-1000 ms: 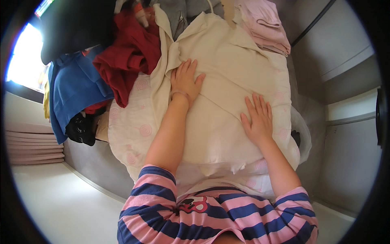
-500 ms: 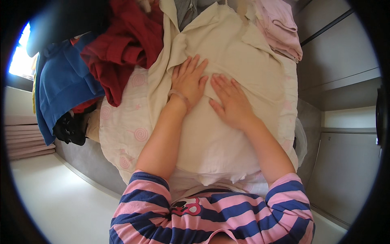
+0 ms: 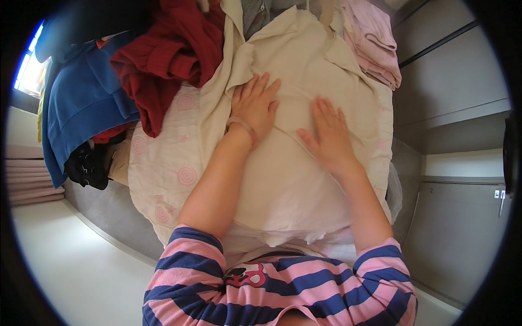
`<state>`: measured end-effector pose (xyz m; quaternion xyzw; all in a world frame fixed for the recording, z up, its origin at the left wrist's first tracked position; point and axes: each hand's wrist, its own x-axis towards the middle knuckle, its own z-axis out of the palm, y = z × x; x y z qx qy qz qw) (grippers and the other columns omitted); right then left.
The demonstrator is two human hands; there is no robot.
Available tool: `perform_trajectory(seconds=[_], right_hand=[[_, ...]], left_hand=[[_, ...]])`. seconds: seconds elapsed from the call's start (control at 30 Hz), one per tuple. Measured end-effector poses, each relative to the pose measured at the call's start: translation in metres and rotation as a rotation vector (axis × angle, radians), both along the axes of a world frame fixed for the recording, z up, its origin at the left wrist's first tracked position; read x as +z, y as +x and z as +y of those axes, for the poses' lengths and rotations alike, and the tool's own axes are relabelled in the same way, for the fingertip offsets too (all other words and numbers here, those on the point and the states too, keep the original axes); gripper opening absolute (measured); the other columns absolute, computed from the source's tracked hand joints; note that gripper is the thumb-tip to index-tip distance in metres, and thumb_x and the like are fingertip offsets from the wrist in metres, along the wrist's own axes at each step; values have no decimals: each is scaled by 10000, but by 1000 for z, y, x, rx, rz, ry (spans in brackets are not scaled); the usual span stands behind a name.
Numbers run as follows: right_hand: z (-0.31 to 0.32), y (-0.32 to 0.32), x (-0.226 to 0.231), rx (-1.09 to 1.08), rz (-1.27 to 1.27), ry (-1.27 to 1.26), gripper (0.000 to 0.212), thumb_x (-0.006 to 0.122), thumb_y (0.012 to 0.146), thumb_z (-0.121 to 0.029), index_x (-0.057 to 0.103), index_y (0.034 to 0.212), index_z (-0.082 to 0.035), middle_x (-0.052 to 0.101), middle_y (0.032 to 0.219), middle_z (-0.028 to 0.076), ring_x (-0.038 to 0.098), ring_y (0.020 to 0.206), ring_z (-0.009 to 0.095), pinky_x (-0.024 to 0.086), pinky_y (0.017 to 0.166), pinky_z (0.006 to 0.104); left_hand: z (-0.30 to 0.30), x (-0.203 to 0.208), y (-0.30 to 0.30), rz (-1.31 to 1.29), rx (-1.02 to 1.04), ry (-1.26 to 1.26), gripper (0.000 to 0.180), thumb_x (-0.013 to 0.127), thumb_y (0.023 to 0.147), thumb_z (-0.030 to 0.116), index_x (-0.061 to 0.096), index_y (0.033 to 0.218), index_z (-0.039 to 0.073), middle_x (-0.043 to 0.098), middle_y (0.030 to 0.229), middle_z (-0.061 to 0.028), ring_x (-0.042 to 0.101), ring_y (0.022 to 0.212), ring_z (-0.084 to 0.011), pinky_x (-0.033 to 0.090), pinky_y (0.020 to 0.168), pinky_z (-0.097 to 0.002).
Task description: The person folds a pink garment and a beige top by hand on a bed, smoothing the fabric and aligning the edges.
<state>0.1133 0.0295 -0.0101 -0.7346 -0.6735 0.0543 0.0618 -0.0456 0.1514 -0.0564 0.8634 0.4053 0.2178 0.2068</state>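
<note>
A cream-coloured garment point(image 3: 293, 179) lies spread over a padded white cloth point(image 3: 163, 168) printed with pink swirls. My left hand point(image 3: 254, 106) rests palm down near the garment's left side, fingers stretched forward, a bracelet on its wrist. Farther right, my right hand point(image 3: 330, 130) lies flat on the same fabric with its thumb apart, slightly blurred. Neither hand grips anything. Loose folds bunch up just left of my left hand, and the cloth ripples beyond my right one.
A dark red garment point(image 3: 168, 65) and a blue one point(image 3: 87, 103) are heaped at the far left, over a black item point(image 3: 87, 168). Folded pink clothes point(image 3: 372, 41) sit at the far right. Grey cabinets point(image 3: 457, 228) stand along the right side.
My right hand has slid to the right across the cream garment, away from my left hand. The left hand stays in about the same spot.
</note>
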Motion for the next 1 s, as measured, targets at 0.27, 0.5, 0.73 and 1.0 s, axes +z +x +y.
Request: perform_trajectory(seconds=[0.27,0.5,0.73,1.0], right_hand=[[14,-38,-29,127,91,104,757,459,916,-505,299,1420,37,283,1494,188,205,1416,285,119,1158,420],[-29,-32,-18,100,90,-14,768,483,908,-479,265,1432,37,265,1503,187,194,1420,288,124,1156,418],[-86,-12,-5,53,40,-102,792,538,885,-453,251,1435,39,255,1504,199,191,1420,295,129,1152,430],[-62,-10,67,-45,77,-445,657,587,865,-393,420,1336,34,409,1389,245,362,1331,315,251,1110,432]], left_hand=[[3,0,0,34,-23,16,455,502,914,178,464,1367,171,353,1479,-84,283,1378,-267,196,1112,-446],[3,1,0,36,-18,-6,456,483,924,170,453,1379,181,345,1485,-75,271,1385,-257,185,1120,-419],[4,1,1,28,-17,-19,445,466,931,156,455,1376,180,343,1488,-70,269,1386,-245,178,1125,-416],[5,0,-1,21,11,-29,435,454,935,144,466,1368,185,350,1485,-63,272,1386,-244,179,1125,-415]])
